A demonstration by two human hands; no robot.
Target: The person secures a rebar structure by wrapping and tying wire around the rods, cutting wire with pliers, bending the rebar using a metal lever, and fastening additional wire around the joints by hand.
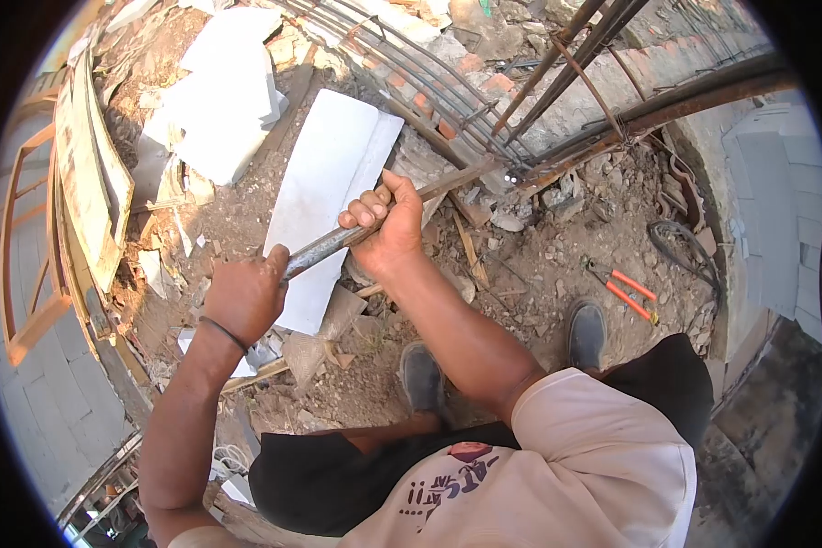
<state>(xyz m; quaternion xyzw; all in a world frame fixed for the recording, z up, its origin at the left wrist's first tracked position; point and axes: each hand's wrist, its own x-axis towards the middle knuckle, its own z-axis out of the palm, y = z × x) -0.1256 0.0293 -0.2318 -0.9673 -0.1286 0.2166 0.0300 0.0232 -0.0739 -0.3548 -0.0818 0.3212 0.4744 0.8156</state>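
Both of my hands grip a long grey metal bar [318, 252], held at a slant across the view. My left hand [245, 297], with a dark band at its wrist, is closed round the near end. Further along, my right hand [388, 224] wraps its fingers round the bar, thumb lying along it. Beyond that hand the bar looks flatter and browner, and its far end reaches the foot of the rusty rebar [571, 68]. Whether it hooks onto a rod or only touches there, I cannot tell. A white board [324, 151] lies on the ground underneath.
A tool with two orange handles [632, 294] lies by my right boot [586, 334]. Tied rebar [420, 59] runs along the back. Wooden planks [87, 173] and an orange-brown frame [35, 342] stand at left. Rubble covers the uneven soil; a black hose [680, 247] curls at right.
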